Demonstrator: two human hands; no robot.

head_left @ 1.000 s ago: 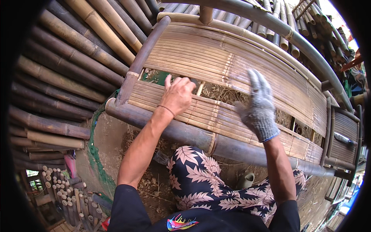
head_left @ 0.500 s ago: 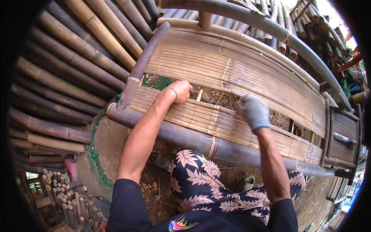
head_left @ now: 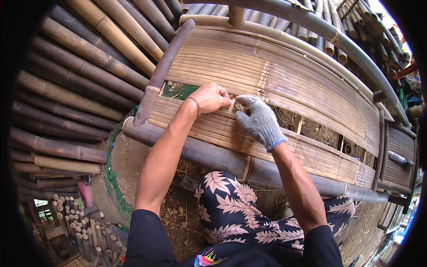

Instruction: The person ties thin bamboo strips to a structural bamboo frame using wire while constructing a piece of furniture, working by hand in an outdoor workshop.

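A bamboo bed frame with a slatted top lies before me, with a long gap between the near and far slat panels. My bare left hand is curled at the inner edge of the near slat panel, fingers over the gap. My right hand, in a grey knit glove, rests on the same panel just to the right, its fingers reaching the gap edge. Whether either hand grips a loose slat is hidden by the fingers.
Thick bamboo poles are stacked on the left and behind the frame. Cut pole ends stand bundled at lower left. A dark round rail forms the near edge of the frame above my patterned trousers. Dirt ground lies below.
My right hand has moved left along the near slat panel, close beside my left hand. My left hand has closed more over the gap edge. The view has shifted slightly.
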